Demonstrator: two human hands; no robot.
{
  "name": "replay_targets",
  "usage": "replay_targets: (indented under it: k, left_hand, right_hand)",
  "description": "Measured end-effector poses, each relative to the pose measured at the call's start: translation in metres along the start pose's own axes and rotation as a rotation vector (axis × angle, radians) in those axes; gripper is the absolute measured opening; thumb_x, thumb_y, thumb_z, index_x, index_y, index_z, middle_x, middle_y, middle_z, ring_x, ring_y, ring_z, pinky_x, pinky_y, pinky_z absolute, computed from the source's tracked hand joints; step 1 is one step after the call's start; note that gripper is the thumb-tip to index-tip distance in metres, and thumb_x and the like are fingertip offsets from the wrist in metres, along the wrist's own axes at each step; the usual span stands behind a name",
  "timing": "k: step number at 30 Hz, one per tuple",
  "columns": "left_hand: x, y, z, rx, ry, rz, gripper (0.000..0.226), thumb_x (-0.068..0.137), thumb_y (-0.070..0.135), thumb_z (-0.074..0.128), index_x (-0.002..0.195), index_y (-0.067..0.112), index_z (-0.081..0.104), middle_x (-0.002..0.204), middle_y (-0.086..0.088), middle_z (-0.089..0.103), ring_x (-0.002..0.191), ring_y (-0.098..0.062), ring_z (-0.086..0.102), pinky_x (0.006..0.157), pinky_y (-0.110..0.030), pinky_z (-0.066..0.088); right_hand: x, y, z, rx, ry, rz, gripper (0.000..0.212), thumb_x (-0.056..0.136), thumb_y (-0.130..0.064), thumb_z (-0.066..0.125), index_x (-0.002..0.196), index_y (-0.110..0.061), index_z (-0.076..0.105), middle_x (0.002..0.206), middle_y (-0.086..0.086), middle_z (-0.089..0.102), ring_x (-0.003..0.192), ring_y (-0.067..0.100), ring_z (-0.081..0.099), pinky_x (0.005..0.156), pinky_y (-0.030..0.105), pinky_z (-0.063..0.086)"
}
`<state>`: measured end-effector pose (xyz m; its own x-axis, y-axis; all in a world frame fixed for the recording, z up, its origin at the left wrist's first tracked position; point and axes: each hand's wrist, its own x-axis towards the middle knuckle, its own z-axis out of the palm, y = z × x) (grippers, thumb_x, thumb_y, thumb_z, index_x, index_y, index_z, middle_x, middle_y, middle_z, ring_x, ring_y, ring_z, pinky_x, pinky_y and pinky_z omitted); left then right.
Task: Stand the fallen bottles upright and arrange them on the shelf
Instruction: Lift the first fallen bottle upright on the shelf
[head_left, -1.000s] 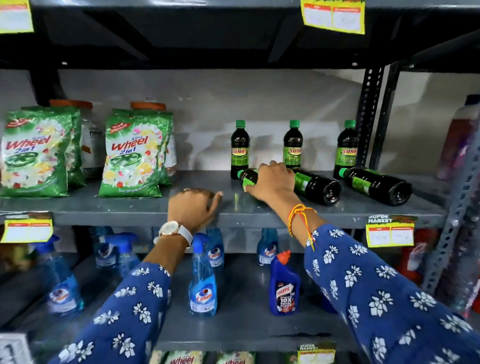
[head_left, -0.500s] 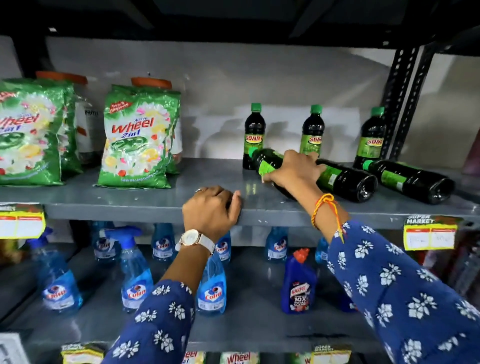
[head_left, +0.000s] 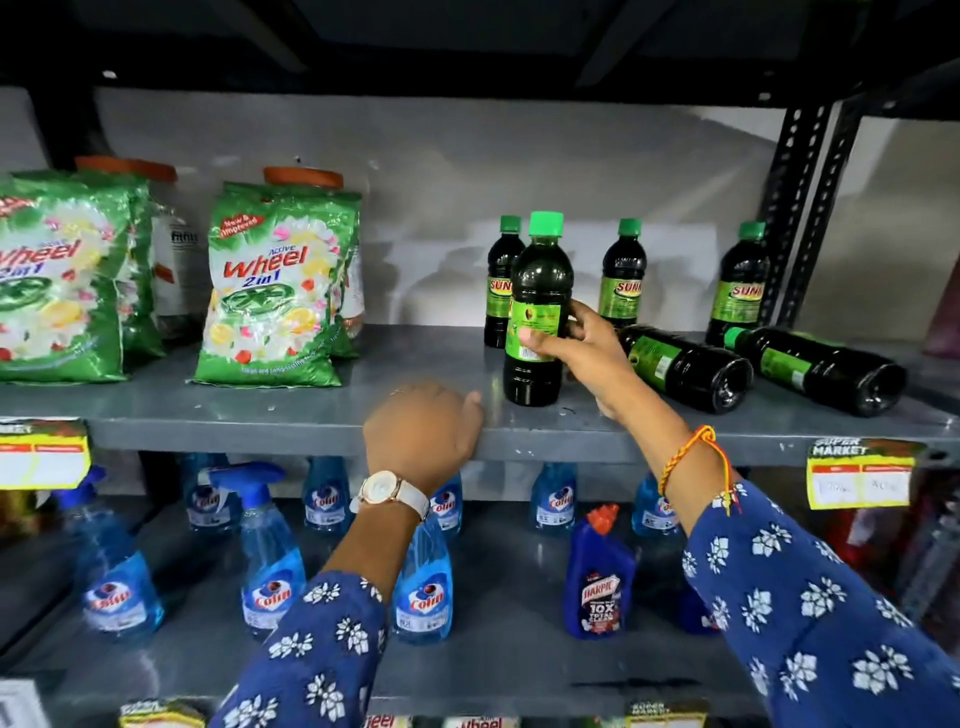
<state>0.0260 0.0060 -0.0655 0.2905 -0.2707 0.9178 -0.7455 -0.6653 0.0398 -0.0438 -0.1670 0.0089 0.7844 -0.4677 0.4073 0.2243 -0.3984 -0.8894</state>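
My right hand grips a dark bottle with a green cap, which stands upright near the front of the grey shelf. Behind it three like bottles stand upright along the back: one partly hidden, one in the middle, one by the post. Two more lie on their sides to the right, bases toward me: a nearer one beside my right wrist and a farther one. My left hand rests curled on the shelf's front edge, holding nothing.
Green detergent packs and orange-lidded jars fill the shelf's left half. A perforated black post bounds the right. Blue spray bottles and a dark blue cleaner bottle stand on the lower shelf. Yellow price tags hang off the edge.
My right hand has turned the bottle it held lying down up onto its base, a little left of where it lay. My left hand stays on the shelf edge.
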Motion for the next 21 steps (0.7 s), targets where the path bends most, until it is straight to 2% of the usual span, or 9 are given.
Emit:
replay_targets:
  k: [3, 4, 6, 7, 11, 13, 15, 18, 21]
  left_hand:
    - [0.000, 0.001, 0.000, 0.004, -0.002, 0.000, 0.045, 0.090, 0.037, 0.043, 0.056, 0.015, 0.062, 0.060, -0.003, 0.062, 0.053, -0.027, 0.056, 0.045, -0.023, 0.026]
    - [0.000, 0.001, -0.001, 0.008, -0.003, 0.002, 0.045, 0.090, 0.037, 0.043, 0.056, 0.015, 0.062, 0.060, -0.003, 0.062, 0.053, -0.027, 0.056, 0.045, -0.023, 0.025]
    - [0.000, 0.001, -0.001, 0.013, 0.000, 0.005, 0.044, 0.090, 0.036, 0.043, 0.056, 0.015, 0.062, 0.060, -0.003, 0.062, 0.053, -0.027, 0.056, 0.045, -0.023, 0.024]
    - [0.000, 0.001, -0.001, 0.012, -0.001, 0.004, 0.044, 0.090, 0.036, 0.043, 0.056, 0.015, 0.062, 0.060, -0.003, 0.063, 0.053, -0.027, 0.056, 0.046, -0.023, 0.024]
    - [0.000, 0.001, -0.001, -0.002, 0.003, -0.009, 0.044, 0.089, 0.036, 0.043, 0.056, 0.015, 0.063, 0.060, -0.003, 0.063, 0.053, -0.026, 0.056, 0.046, -0.022, 0.024]
    - [0.000, 0.002, -0.001, -0.001, 0.005, -0.013, 0.044, 0.089, 0.036, 0.043, 0.056, 0.015, 0.063, 0.060, -0.003, 0.063, 0.053, -0.026, 0.056, 0.046, -0.022, 0.024]
    - [0.000, 0.002, -0.001, 0.005, 0.007, -0.008, 0.043, 0.089, 0.036, 0.043, 0.057, 0.015, 0.064, 0.061, -0.003, 0.063, 0.053, -0.026, 0.056, 0.047, -0.022, 0.025]
    - [0.000, 0.001, -0.001, 0.013, 0.003, -0.005, 0.045, 0.089, 0.036, 0.041, 0.058, 0.014, 0.065, 0.061, -0.004, 0.064, 0.053, -0.026, 0.057, 0.047, -0.022, 0.025]
    - [0.000, 0.002, -0.002, 0.026, -0.004, -0.007, 0.045, 0.089, 0.037, 0.040, 0.059, 0.014, 0.065, 0.062, -0.004, 0.064, 0.054, -0.026, 0.057, 0.048, -0.022, 0.025]
  right_hand:
    - [0.001, -0.005, -0.001, -0.068, -0.051, 0.014, 0.052, 0.075, -0.032, 0.075, 0.120, -0.021, 0.053, 0.112, -0.002, 0.062, 0.110, 0.015, 0.057, 0.078, 0.018, 0.043]
    - [0.001, -0.005, 0.004, -0.123, -0.026, 0.011, 0.060, 0.070, -0.042, 0.076, 0.121, -0.021, 0.050, 0.115, 0.000, 0.059, 0.111, 0.015, 0.055, 0.082, 0.020, 0.043]
    - [0.000, -0.002, 0.014, -0.271, 0.085, 0.009, 0.095, 0.050, -0.065, 0.078, 0.125, -0.019, 0.042, 0.123, 0.004, 0.051, 0.113, 0.018, 0.052, 0.093, 0.033, 0.046]
    - [-0.001, -0.001, 0.018, -0.297, 0.144, 0.002, 0.103, 0.045, -0.064, 0.080, 0.124, -0.015, 0.037, 0.124, 0.007, 0.050, 0.113, 0.021, 0.052, 0.095, 0.038, 0.047]
    - [-0.001, -0.001, 0.012, -0.233, 0.198, -0.012, 0.073, 0.057, -0.027, 0.085, 0.108, -0.015, 0.034, 0.103, 0.005, 0.058, 0.098, 0.023, 0.058, 0.087, 0.040, 0.049]
    - [0.000, -0.001, 0.005, -0.142, 0.141, 0.006, 0.053, 0.066, -0.016, 0.077, 0.105, -0.018, 0.042, 0.104, 0.006, 0.062, 0.097, 0.022, 0.060, 0.088, 0.037, 0.049]
    - [0.002, 0.000, 0.001, -0.075, 0.078, 0.017, 0.045, 0.069, -0.015, 0.072, 0.107, -0.019, 0.049, 0.112, 0.009, 0.064, 0.099, 0.020, 0.061, 0.092, 0.038, 0.048]
    - [0.000, 0.001, 0.002, -0.129, 0.052, 0.013, 0.063, 0.054, -0.034, 0.083, 0.106, -0.025, 0.050, 0.113, 0.005, 0.063, 0.101, 0.018, 0.060, 0.092, 0.037, 0.048]
    - [-0.002, 0.004, 0.000, -0.108, 0.084, 0.028, 0.076, 0.056, -0.018, 0.087, 0.118, -0.017, 0.043, 0.109, 0.003, 0.062, 0.101, 0.018, 0.060, 0.092, 0.036, 0.049]
